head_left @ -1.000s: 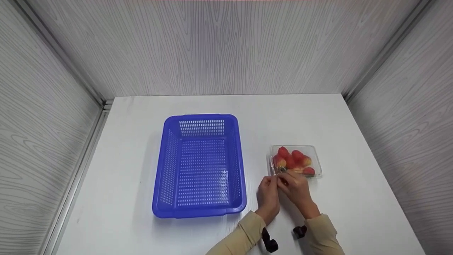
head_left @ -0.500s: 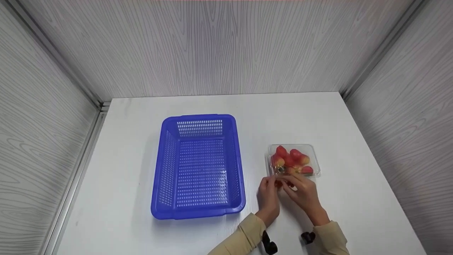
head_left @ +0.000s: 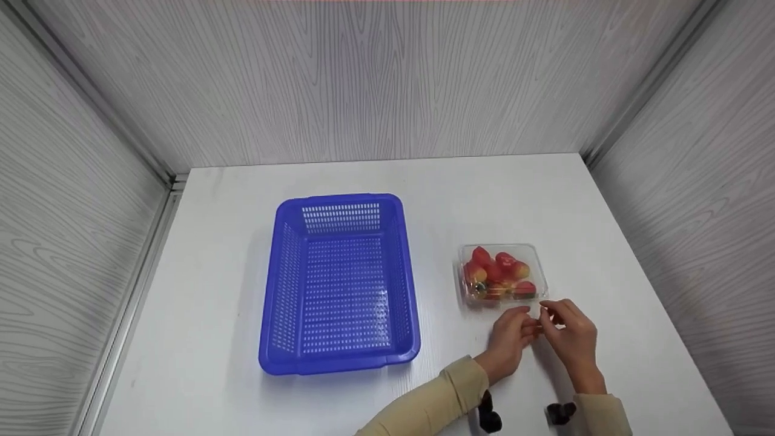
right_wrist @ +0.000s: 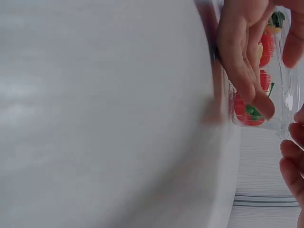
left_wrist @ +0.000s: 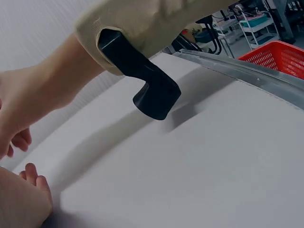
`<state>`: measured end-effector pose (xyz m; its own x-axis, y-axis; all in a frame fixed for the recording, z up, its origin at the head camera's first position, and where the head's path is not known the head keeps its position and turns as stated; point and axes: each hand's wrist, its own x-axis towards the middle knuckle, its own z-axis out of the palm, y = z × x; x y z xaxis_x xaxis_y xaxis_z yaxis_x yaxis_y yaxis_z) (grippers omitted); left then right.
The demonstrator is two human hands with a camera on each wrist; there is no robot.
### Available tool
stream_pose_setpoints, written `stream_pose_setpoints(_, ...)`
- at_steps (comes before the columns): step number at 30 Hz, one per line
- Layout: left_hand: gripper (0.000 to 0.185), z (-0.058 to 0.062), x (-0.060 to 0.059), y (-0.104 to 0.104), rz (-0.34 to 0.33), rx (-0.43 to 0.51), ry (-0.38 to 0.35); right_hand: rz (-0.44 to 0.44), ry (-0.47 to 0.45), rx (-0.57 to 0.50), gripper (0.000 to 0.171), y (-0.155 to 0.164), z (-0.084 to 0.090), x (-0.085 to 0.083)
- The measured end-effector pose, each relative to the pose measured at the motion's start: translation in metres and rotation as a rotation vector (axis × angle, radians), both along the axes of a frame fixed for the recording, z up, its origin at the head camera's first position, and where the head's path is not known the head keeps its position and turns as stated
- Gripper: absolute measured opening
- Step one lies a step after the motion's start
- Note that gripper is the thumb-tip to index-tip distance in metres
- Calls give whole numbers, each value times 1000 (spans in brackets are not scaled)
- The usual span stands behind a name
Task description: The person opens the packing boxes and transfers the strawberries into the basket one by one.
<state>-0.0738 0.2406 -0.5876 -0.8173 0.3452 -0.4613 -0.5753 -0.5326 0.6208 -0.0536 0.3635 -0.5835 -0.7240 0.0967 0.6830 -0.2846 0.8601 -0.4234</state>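
Both hands have been shifted rightward since half a second ago, from the container's near-left corner to a spot just off its near-right corner. Clear plastic container [head_left: 533, 257], right of centre on the white table [head_left: 242, 393], is packed with red and yellow fruits [head_left: 493, 272], green leaves being visible on some. Beyond the fingertips it is set, its near edge turned toward the person. Left hand [head_left: 510, 340] is placed in front of the near edge, the fingers stretched toward the other hand and the thumb held away from them; nothing is seen gripped. Right hand [head_left: 572, 336] is held at the near-right corner, fingers loosely bent and thumb close to the index finger, with nothing plainly clamped between them; whether the corner is touched cannot be told. In the right wrist view, the fruits are partly hidden behind the left fingers, while the right fingertips are seen just beside the container's edge. A blue basket [head_left: 339, 364] is stood to the left, well apart from both hands. Beige sleeves [head_left: 430, 401] are worn, and a red basket [left_wrist: 280, 57] is glimpsed past the table's edge in the left wrist view.
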Motion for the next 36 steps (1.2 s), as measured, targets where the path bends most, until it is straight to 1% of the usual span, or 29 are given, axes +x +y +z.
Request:
stream_pose_setpoints(2, 28, -1, 0, 9, 4, -19, 4, 17, -31, 23, 30, 1, 0, 2)
stream_pose_setpoints(4, 25, -2, 0, 15, 18, -22, 25, 35, -60, 41, 29, 1, 1, 2)
stream_pose_setpoints(6, 22, -3, 0, 18, 29, -22, 50, 43, -68, 59, 28, 2, 2, 2)
stream_pose_setpoints(8, 22, -5, -1, 17, 26, 5, 79, 44, -77, 68, 27, 1, 3, 0)
stream_pose_setpoints(13, 23, -6, -3, 13, 10, 43, 132, 40, -72, 96, 25, 4, 4, -4)
stream_pose_setpoints(17, 23, -6, -5, 10, 19, 11, 168, 45, -46, 103, 23, 5, 3, -7)
stream_pose_setpoints(21, 22, -7, -5, 10, 26, -41, 172, 42, 0, 74, 25, 4, 2, -8)
stream_pose_setpoints(24, 22, -7, -6, 11, 31, -61, 175, 51, 10, 72, 29, 5, 2, -10)
stream_pose_setpoints(26, 22, -7, -5, 11, 28, -68, 184, 58, 7, 88, 29, 6, 2, -12)
stream_pose_setpoints(32, 21, -7, -2, 12, 15, -92, 188, 75, 4, 159, 24, 9, 8, -13)
stream_pose_setpoints(36, 21, -7, -1, 12, 34, -94, 223, 86, 17, 214, 24, 8, 14, -13)
